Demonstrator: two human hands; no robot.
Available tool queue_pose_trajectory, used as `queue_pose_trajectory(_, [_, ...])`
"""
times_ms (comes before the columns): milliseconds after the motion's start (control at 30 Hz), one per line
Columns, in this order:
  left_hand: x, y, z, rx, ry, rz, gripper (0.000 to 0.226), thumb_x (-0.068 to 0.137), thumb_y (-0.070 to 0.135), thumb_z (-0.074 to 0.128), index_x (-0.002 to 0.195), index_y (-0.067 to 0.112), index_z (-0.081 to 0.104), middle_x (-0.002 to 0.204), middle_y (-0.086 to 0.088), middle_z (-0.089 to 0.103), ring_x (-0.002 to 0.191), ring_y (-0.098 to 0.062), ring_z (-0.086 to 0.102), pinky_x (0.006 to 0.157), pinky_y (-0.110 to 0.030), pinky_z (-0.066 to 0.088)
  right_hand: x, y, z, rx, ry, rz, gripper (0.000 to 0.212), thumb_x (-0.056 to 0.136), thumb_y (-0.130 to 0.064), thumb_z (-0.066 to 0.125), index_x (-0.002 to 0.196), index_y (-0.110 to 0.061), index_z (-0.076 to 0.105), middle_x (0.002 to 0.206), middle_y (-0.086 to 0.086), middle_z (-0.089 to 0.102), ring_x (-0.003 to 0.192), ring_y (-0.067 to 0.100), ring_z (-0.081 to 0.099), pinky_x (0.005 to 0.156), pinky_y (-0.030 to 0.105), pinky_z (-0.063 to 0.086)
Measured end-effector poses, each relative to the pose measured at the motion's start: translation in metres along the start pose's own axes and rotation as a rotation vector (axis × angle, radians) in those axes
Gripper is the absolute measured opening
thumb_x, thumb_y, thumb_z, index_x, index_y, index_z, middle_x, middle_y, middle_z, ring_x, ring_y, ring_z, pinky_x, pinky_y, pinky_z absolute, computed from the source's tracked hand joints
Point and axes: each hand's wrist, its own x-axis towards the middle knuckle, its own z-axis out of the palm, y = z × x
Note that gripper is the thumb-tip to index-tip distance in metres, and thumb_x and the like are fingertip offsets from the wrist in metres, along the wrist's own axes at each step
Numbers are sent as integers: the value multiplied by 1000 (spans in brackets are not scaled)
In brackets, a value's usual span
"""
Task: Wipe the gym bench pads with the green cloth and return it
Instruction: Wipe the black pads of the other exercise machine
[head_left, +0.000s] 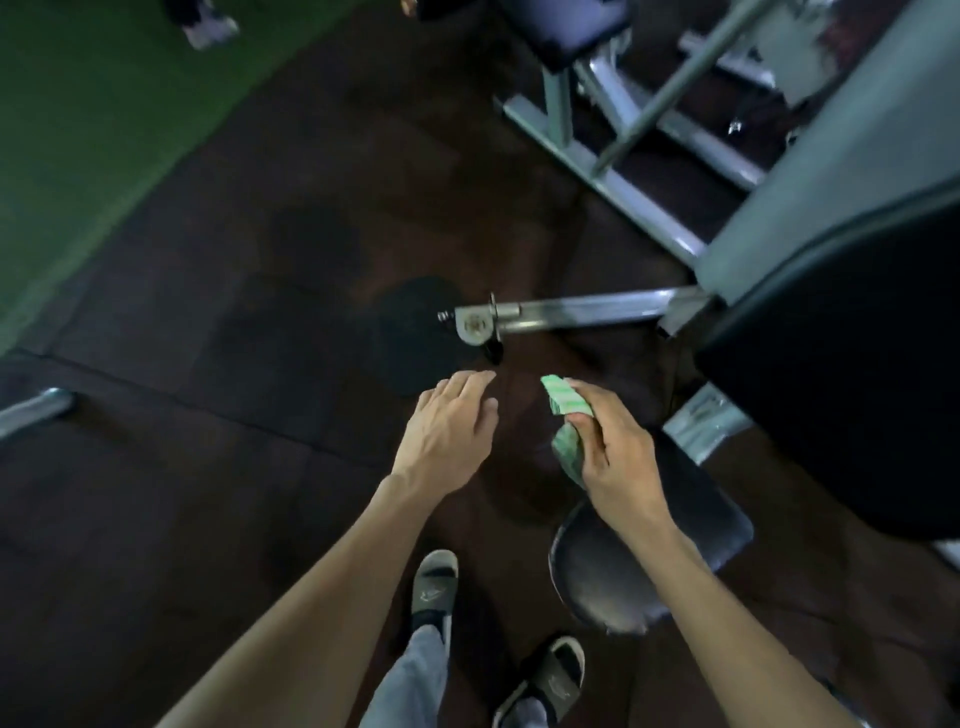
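My right hand (615, 449) grips a folded green striped cloth (563, 401), held in the air above the dark floor. One end of the cloth sticks up past my fingers and the rest hangs below my palm. My left hand (449, 423) hovers just left of the cloth with fingers spread, holding nothing. A small black seat pad (623, 577) lies under my right forearm. A large black back pad (841, 364) rises at the right edge.
A grey metal frame bar with a pivot (550, 314) juts left from the bench at floor height. Another bench with a dark pad (566, 31) and grey legs stands at the top. Green turf (93, 104) covers the upper left. My sandalled feet (436, 587) are below.
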Motion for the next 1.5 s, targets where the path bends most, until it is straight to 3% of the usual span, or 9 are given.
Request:
queue_pose_trajectory(133, [33,-22,-116,18,29,-8,33,105,28,46,133,17,58,131,0,62,121,-23,56,105,-41,41,72,-98,-6,40,4,-64,28,106,-18,51,132,-18,62,123,-15,65,113,-12,58,99,10,43])
queue_pose_trajectory(300, [105,-63,-243,65,13,-8,34,105,31,44,135,19,57,133,1,60,124,-23,54,108,-43,41,166,-178,17,149,85,-57,37,107,-44,45,138,-28,59,124,-8,69,107,14,69,92,46,58])
queue_pose_trajectory(467, [182,-77,-332,90,8,32,37,105,31,45,138,19,55,138,0,58,125,-24,53,110,-40,39,249,-231,38,109,237,-106,33,107,-27,47,136,-21,60,122,-19,66,113,-8,62,94,10,45])
queue_pose_trajectory(567, [244,-80,-367,99,1,72,38,105,31,46,140,19,53,139,0,57,127,-24,52,109,-39,39,308,-246,53,119,262,-116,32,106,-23,48,136,-21,59,125,-11,67,117,-7,61,97,8,43])
queue_pose_trajectory(800, [438,-95,-414,158,-47,154,41,104,33,46,143,21,51,142,-1,55,127,-24,53,108,-40,40,491,-236,77,169,332,-71,31,106,-26,49,133,-19,61,112,-11,68,103,5,66,90,19,51])
queue_pose_trajectory(967, [587,-100,-447,183,-109,149,41,104,33,48,142,19,51,139,-1,56,126,-23,56,107,-45,45,630,-229,71,180,362,-29,27,108,-16,48,129,-31,57,111,-15,66,106,2,64,93,21,51])
queue_pose_trajectory(1167, [748,-89,-466,161,-138,189,41,103,33,49,141,20,52,138,-1,57,124,-25,56,106,-46,45,780,-208,47,124,371,-23,28,109,-22,49,135,-19,60,115,-11,66,106,12,67,91,39,57])
queue_pose_trajectory(1400, [960,-74,-439,175,-242,270,40,103,29,49,139,15,53,138,-6,57,124,-28,56,106,-48,44,952,-136,31,31,425,93,32,109,-27,49,138,-17,58,126,2,67,109,1,63,94,18,51])
queue_pose_trajectory(1500, [1046,-73,-414,178,-297,258,32,100,30,50,127,15,58,128,-8,61,117,-32,60,101,-51,48,1022,-104,23,-8,474,162,31,110,-28,46,137,-19,59,128,-1,67,117,10,62,102,36,52])
